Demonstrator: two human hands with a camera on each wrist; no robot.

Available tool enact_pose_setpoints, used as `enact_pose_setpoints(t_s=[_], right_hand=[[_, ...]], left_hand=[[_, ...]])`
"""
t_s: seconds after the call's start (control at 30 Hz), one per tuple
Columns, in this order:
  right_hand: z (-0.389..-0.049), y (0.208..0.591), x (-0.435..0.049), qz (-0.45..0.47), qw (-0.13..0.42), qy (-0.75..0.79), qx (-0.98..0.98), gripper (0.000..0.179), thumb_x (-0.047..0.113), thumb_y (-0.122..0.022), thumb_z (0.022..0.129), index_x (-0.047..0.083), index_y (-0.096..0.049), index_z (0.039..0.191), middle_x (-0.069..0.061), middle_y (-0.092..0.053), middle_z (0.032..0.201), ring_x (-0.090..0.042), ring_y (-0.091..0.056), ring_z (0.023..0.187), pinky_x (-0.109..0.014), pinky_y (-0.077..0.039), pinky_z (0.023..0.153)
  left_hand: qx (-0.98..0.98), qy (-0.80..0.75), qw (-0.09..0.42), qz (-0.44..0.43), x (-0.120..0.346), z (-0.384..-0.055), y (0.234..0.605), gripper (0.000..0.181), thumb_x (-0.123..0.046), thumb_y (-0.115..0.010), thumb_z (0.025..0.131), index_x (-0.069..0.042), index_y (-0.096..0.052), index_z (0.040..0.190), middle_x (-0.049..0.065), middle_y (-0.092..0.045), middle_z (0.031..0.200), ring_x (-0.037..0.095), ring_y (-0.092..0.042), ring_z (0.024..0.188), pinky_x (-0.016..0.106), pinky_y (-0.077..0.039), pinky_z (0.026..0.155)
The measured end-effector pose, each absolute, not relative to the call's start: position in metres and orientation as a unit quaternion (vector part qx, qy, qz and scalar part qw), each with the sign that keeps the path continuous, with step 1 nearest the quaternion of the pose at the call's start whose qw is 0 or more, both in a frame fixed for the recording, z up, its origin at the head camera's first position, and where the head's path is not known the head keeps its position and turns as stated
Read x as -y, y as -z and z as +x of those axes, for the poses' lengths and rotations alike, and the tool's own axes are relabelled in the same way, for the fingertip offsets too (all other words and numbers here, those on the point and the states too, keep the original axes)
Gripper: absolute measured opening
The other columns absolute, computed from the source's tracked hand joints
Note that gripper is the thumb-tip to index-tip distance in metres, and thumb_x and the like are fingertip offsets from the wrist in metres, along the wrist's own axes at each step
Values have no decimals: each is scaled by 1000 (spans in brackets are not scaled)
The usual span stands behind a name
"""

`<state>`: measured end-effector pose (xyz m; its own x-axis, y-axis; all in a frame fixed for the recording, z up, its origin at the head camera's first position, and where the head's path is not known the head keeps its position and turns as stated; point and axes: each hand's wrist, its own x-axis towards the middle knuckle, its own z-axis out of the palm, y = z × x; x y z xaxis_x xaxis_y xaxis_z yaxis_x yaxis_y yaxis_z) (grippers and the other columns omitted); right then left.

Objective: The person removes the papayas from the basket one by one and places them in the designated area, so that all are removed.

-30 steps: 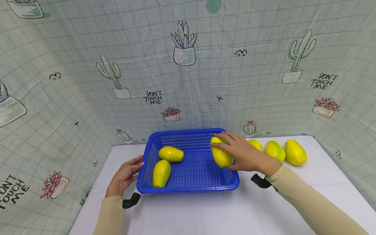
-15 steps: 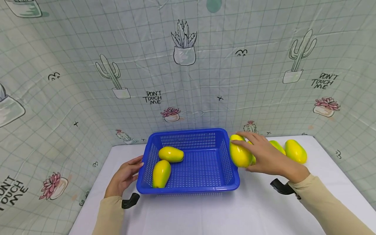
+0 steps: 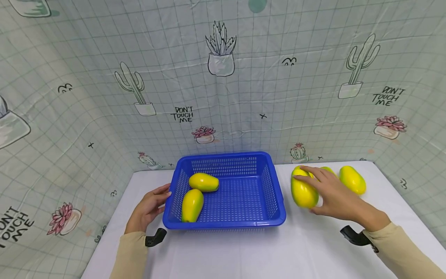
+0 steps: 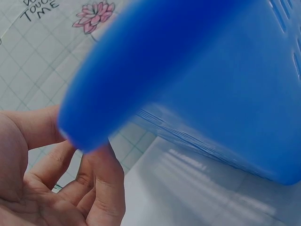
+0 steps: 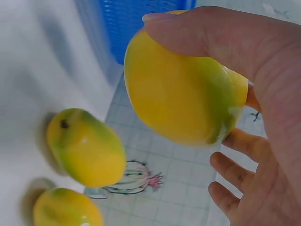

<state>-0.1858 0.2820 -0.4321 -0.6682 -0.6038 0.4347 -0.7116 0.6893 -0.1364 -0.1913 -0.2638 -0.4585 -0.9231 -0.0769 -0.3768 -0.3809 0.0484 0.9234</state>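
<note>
My right hand grips a yellow-green mango to the right of the blue basket. In the right wrist view the thumb lies across that mango, with fingertips at its other side. At the basket's left end, my left hand pinches the rim. The left wrist view shows thumb and fingers on the blurred blue rim. Inside the basket, toward its left, lie two mangoes, one farther back and one nearer the front.
Several mangoes stand on the white table at the right; one mango shows well, others are partly hidden by the right hand. Two loose mangoes appear in the right wrist view, one mango above the other. A printed cloth walls the back.
My right hand has carried the mango rightward from above the basket's right side to beyond its right edge, and lower. The left hand has stayed at the rim.
</note>
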Motion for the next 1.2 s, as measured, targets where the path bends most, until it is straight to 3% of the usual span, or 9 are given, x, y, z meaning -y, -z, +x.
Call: enact_pose_setpoints(t_s=[0.43,0.67,1.2], right_hand=[[-166,467,-298,350,135,-168,912,103,16,-103,53,16,-58,145,-20,-51,149,-47,-53,128,-70,-43,99],[-161,482,-301,350,131,-172,911,106,15,-104,49,17,-58,145,-18,-51,149,-45,-53,127,-65,-43,97],[-153,499,-310,352,122,-174,912,109,19,-105,49,15,-57,147,-17,-52,149,-46,-53,128,-68,-44,96]], left_hand=[[-714,-672,110,-162,264,-191,459,58,-12,-59,108,-4,-41,162,4,-64,138,11,-64,103,27,-53,89],[-712,-674,107,-162,264,-190,460,57,-11,-59,107,-3,-41,161,0,-67,129,11,-65,101,26,-54,88],[-709,-677,106,-166,263,-190,459,59,-13,-59,108,-5,-39,163,5,-62,143,14,-61,108,25,-53,87]])
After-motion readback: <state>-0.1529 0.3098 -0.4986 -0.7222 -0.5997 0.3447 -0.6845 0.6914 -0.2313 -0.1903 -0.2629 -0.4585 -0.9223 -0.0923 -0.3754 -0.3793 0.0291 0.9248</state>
